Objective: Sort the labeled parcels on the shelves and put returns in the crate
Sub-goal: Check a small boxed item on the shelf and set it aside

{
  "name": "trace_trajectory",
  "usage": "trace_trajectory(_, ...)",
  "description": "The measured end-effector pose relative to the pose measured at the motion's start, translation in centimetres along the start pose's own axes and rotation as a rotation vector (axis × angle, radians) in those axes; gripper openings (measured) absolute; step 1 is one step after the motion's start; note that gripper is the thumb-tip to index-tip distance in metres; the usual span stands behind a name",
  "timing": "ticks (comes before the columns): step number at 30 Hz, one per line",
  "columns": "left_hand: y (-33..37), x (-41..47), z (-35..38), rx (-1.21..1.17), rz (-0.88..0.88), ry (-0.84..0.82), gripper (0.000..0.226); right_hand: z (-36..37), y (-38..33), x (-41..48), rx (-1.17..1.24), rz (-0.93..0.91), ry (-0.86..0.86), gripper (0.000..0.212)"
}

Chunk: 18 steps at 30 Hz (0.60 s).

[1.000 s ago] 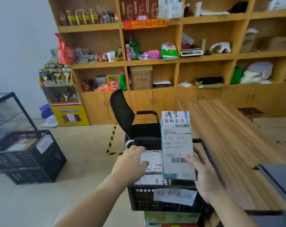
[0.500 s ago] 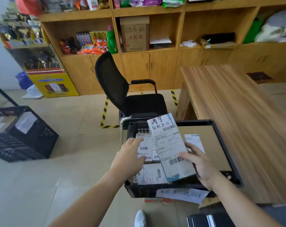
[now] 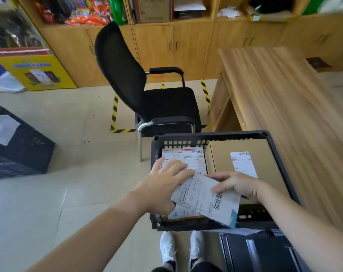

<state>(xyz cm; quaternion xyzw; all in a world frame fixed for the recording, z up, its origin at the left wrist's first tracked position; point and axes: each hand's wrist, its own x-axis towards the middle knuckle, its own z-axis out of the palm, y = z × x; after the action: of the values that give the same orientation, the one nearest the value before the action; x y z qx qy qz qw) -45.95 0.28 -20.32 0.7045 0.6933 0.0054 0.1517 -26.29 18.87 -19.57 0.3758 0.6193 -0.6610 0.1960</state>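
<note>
The right hand [image 3: 239,185] grips the white parcel [image 3: 206,199] from its 3 o'clock edge, fingers curled over the label, apparently to steer it down flat; the left hand [image 3: 162,185] lies open with straight fingers spread over the parcel's 10 o'clock end and the labelled parcels [image 3: 184,156] beneath, seemingly to hold that stack steady while the new one settles on top. The parcel lies low and slanted across the near-left part of the black crate [image 3: 209,134], so I judge this return nearly deposited. A brown carton [image 3: 219,161] fills the crate's 2 o'clock half, which is likely why the flat parcels pile up on the other side. Half a second ago the parcel stood steeper, its handwritten top end showing; now it is tipped almost flat and that end is under the left fingers. Beyond, a black chair [image 3: 147,91] stands at 12 o'clock, the desk [image 3: 284,95] at 2 o'clock, a second crate [image 3: 19,146] on the floor at 9 o'clock
</note>
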Motion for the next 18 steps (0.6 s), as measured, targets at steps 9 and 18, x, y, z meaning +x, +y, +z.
trace_trajectory(9,-0.6,-0.5,3.9,-0.231,-0.278,-0.007,0.084,1.9,-1.4,0.5,-0.880,-0.204,0.088,0.095)
trace_trajectory(18,-0.2,0.6,7.2,-0.174,-0.274,-0.120,0.080,2.8,3.1,2.8,-1.064,-0.155,0.120,0.087)
